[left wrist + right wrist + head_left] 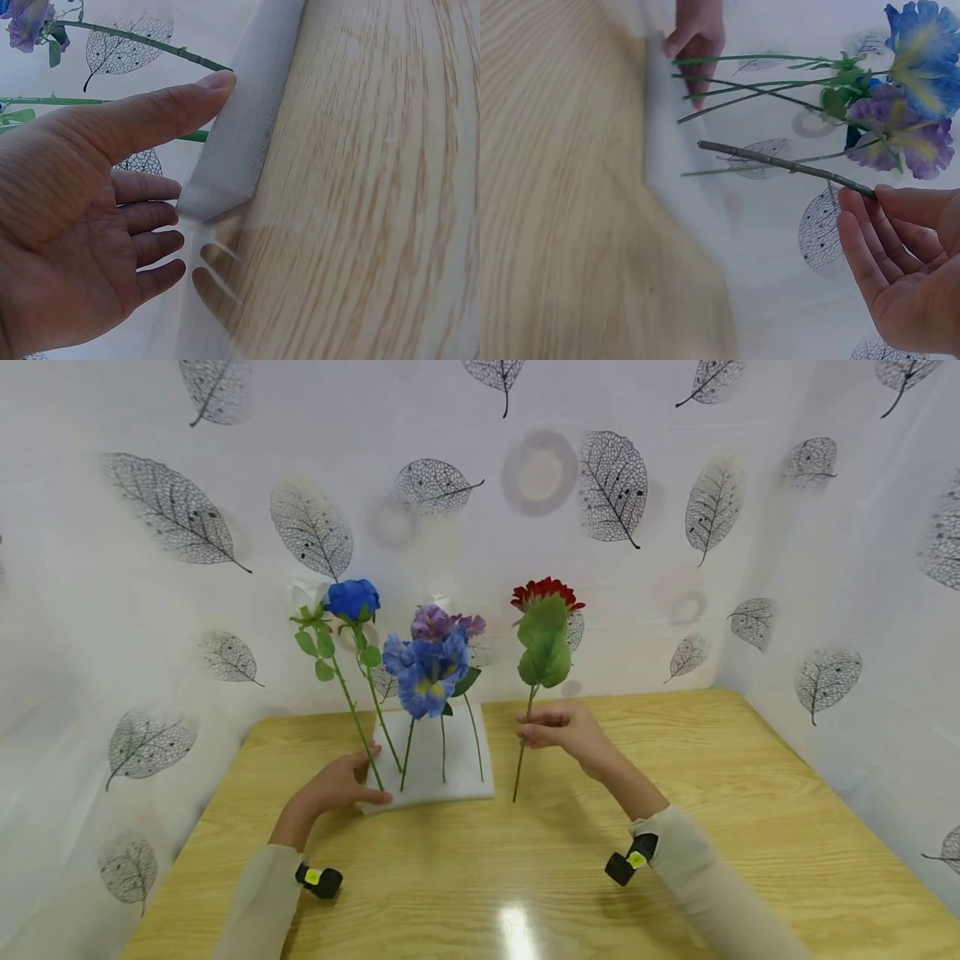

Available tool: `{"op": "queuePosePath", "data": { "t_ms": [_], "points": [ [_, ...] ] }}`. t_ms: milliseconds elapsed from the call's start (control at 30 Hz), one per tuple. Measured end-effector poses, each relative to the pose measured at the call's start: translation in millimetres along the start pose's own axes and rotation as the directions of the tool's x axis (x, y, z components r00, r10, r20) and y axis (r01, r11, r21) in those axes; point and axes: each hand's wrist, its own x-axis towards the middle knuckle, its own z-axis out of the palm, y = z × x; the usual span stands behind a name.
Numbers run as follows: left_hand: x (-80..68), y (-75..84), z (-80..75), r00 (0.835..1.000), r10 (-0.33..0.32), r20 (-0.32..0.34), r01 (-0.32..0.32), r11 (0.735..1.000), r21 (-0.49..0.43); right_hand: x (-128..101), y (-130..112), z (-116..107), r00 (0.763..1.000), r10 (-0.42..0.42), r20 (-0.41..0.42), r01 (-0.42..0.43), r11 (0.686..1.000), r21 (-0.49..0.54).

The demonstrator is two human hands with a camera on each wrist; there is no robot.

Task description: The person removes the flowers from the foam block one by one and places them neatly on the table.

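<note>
My right hand (570, 732) pinches the stem of a red artificial flower (547, 592) between thumb and fingers. Its large green leaves (545, 643) hang below the bloom, and the bare stem end (735, 152) points down beside the board. My left hand (337, 787) rests at the left edge of a white foam board (465, 787); in the left wrist view its thumb lies on the board and the fairly straight fingers (157, 247) touch its side. Standing in the board are a white rose (306, 596), a blue rose (352, 600), a blue iris (427, 675) and a purple flower (435, 622).
The board lies near the back of a wooden table (450, 877). Behind it hangs a pale curtain (465, 543) printed with dark leaves, which also runs down both sides. A black wrist camera (321, 882) sits on each sleeve.
</note>
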Motion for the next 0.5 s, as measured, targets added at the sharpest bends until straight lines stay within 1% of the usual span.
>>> {"op": "queuePosePath", "data": {
  "t_ms": [133, 300, 367, 500],
  "points": [
    [0.2, -0.2, 0.4, 1.000, 0.004, -0.007, -0.004, 1.000, -0.002, -5, 9, -10, 0.997, 0.062, 0.041, -0.062, 0.998, -0.007],
    [-1.5, -1.7, 3.0, 1.000, -0.006, 0.010, 0.006, 1.000, -0.011, -10, 19, -17, 0.984, 0.153, 0.091, -0.153, 0.988, -0.013],
    [-1.8, -2.1, 3.4, 1.000, -0.005, 0.013, 0.006, 1.000, -0.004, -12, 22, -20, 0.978, 0.176, 0.113, -0.174, 0.984, -0.026],
    [-0.6, -1.3, 1.4, 1.000, 0.007, -0.001, -0.007, 1.000, 0.011, -13, 25, -23, 0.967, 0.214, 0.138, -0.209, 0.977, -0.050]
  ]
}}
